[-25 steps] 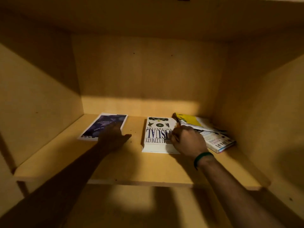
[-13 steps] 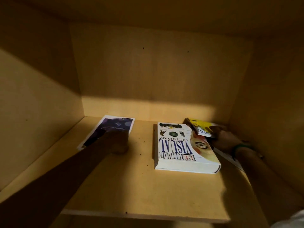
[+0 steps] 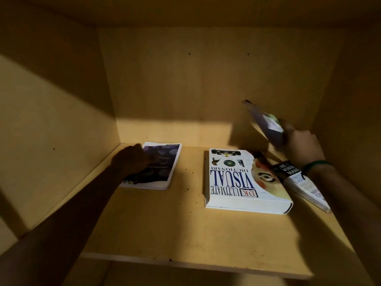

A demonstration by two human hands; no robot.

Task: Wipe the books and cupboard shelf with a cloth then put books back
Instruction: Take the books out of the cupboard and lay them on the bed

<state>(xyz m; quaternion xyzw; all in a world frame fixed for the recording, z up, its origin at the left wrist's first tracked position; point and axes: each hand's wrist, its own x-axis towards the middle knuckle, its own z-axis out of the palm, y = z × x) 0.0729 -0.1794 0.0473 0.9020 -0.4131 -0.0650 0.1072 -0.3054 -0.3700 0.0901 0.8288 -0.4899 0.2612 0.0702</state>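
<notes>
Head cam: my left hand lies flat on the purple book (shadowy), right hand grips a thin book lifted off the shelf. The dictionary lies flat mid-shelf.

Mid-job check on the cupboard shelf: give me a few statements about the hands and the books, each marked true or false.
1. The right hand holds a thin book lifted off the shelf. True.
2. The Visual Dictionary stands upright. False: it lies flat, cover up.
3. The left hand rests on the dark-covered book. True.
4. A cloth lies on the shelf. False: none is visible.
5. The dictionary touches the dark-covered book. False: bare shelf separates them.
</notes>
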